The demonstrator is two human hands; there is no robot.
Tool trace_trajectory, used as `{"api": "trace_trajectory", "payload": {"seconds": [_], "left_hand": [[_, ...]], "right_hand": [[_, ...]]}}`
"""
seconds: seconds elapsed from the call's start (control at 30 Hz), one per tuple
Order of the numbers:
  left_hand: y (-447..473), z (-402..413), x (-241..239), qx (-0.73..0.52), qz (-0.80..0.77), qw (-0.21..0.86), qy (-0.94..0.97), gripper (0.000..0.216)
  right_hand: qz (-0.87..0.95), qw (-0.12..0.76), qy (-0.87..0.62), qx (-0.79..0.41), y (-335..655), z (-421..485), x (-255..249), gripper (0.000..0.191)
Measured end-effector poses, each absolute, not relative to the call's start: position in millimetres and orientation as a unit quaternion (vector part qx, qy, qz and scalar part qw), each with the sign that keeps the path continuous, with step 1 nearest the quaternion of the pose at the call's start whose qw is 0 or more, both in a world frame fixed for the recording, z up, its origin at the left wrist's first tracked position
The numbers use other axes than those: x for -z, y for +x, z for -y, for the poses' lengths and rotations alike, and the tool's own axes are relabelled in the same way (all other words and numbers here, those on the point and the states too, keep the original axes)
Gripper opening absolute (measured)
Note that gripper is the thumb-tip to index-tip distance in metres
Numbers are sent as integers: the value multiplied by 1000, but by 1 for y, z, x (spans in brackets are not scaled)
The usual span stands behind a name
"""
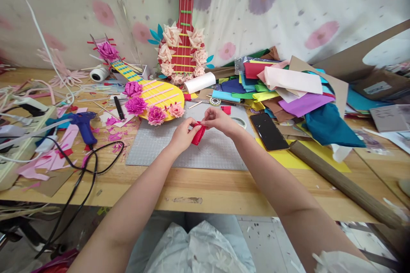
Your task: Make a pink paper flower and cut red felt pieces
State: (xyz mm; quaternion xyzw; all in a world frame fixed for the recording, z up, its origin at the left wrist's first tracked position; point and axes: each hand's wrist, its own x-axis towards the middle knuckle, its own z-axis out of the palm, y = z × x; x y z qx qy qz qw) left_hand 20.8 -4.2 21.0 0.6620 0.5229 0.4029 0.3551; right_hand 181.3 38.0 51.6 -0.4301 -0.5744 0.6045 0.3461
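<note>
Far from the table, I am looking through the head camera and going from the left side. A blue glue gun [83, 128] is sitting on the wood, well apart from both hands. Next, a yellow paper guitar [163, 96] with pink flowers is lying just past the gray mat [153, 149].

Now I am coming to the left hand [183, 136]. It is pinching the red paper [197, 136], with its thumb pressing near the top. The red paper is sitting right between the two hands, up above the mat. Its long way is slanting: the low end is pointing down and left, toward me, and the high end is going up and right, into the fingertips. This lean is what I am minding most. The left hand is holding along its side, so more of the paper is lying close to that hand. The right hand [220, 120] is touching only the top corner, and its thumb and finger are pinching there. The fingertips of both hands are almost meeting.

Just past the right hand, a small red piece [226, 110] is lying on the mat. Farther right, a black phone [269, 132] is resting, apart from both hands.
</note>
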Motion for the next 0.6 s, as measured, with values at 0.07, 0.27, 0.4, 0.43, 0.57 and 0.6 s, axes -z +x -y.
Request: {"api": "trace_trajectory", "payload": {"seconds": [0.07, 0.27, 0.4, 0.43, 0.57, 0.6], "left_hand": [[22, 3, -19, -411, -533, 340, 657, 13], [24, 4, -24, -418, -502, 401, 643, 10], [26, 5, -26, -423, -508, 424, 619, 12], [26, 5, -25, -425, -513, 428, 611, 13], [26, 3, -19, -434, -527, 418, 600, 16], [26, 2, -18, -436, -532, 407, 601, 17]], "right_hand": [[548, 343, -441, -623, 181, -37, -53, 36], [500, 329, -452, -662, 181, -36, -52, 33], [499, 319, -449, -669, 181, -37, -51, 32], [501, 317, -448, -669, 182, -37, -51, 32], [540, 311, -427, -656, 185, -35, -53, 26], [560, 311, -413, -647, 186, -34, -54, 24]]}}
